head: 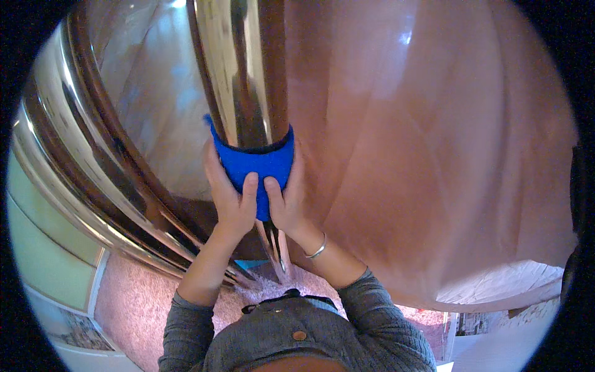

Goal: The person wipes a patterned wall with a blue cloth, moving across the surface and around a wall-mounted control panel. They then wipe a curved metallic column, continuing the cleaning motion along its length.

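Both palms are wrapped around a blue cloth (255, 167), which encircles an upright polished metal post (251, 74). My left hand (231, 200) presses the cloth from the left, its thumb laid over the front. From the right, my right hand (286, 197) grips the same cloth, and the two thumbs sit close together but apart. Below the cloth, the lower part of the post (277, 253) runs down to the floor. The fingers behind the post are hidden.
Shiny metal tubes (93, 153), bent by the lens, stand on the left. A broad, glossy brown surface with soft folds (418, 153) fills the right side. Pinkish carpet (130, 288) lies below, beside a pale green wall (56, 228).
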The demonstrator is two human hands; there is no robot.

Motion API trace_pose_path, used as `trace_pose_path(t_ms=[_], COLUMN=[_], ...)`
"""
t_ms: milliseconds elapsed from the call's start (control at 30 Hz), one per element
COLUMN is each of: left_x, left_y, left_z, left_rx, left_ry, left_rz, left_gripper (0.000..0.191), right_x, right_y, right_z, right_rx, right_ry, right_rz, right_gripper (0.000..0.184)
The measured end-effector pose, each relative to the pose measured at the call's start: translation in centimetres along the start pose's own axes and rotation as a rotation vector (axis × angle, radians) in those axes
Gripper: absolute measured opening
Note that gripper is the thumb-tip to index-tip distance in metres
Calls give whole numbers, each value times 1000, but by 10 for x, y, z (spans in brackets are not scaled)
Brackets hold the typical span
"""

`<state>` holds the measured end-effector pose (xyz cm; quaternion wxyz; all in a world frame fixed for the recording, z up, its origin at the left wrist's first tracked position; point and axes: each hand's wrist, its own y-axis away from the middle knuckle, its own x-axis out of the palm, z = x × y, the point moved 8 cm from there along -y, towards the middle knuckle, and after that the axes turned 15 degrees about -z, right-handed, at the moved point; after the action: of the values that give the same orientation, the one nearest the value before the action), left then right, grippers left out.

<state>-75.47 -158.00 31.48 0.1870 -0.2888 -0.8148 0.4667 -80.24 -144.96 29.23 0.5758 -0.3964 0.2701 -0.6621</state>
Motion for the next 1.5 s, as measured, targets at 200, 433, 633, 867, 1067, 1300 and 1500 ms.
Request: trace_pose_path(t_ms=[200, 433, 633, 867, 1067, 1300, 1500], left_x=[10, 15, 16, 20, 22, 22, 19], left_y=[-17, -5, 3, -57, -121, -150, -120], left_z=[19, 34, 20, -33, -61, -76, -63], left_rx=[-290, -293, -257, -37, -65, -21, -41], left_ry=[260, 282, 232, 120, 108, 119, 103], left_rz=[42, -26, -29, -119, -181, -204, -232], left_gripper=[84, 77, 68, 64, 63, 61, 62], right_x=[-10, -4, 2, 8, 27, 32, 34], right_y=[-15, 7, -12, -70, -136, -160, -140], right_z=[16, 16, 33, 56, 88, 107, 88], right_rx=[-117, -45, -71, -101, -302, -317, -299], right_ry=[249, 270, 213, 156, 152, 205, 122], right_rz=[-105, -73, -78, -84, -205, -249, -182], right_gripper=[81, 80, 81, 70, 68, 78, 82])
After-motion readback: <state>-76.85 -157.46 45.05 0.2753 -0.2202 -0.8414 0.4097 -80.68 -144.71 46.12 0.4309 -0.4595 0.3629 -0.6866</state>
